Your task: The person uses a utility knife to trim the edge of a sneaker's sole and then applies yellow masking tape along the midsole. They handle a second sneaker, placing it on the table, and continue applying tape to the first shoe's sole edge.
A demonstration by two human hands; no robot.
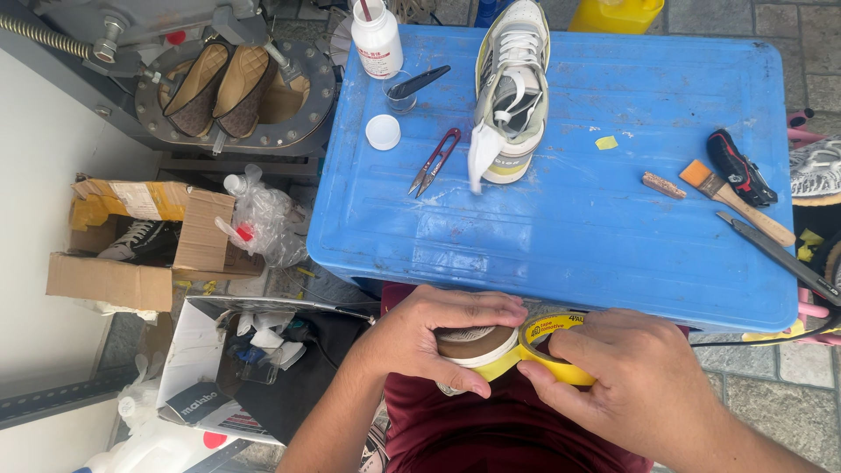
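Low in the view, the left hand point(429, 337) clamps a white-soled shoe point(477, 348) over the lap; the right hand point(626, 377) pinches a yellow tape roll point(554, 350) against it — behind them the blue table point(569, 236) bears thread snips point(434, 161), a sneaker point(512, 88) and a brush point(731, 201).

A white bottle point(377, 37) with a red-printed label is seen at the blue table's point(569, 219) far edge; torn cardboard boxes point(140, 236) are seen on the floor, left.

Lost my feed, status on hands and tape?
Left hand grips shoe. Right hand holds yellow tape roll against it. Nothing in the way.
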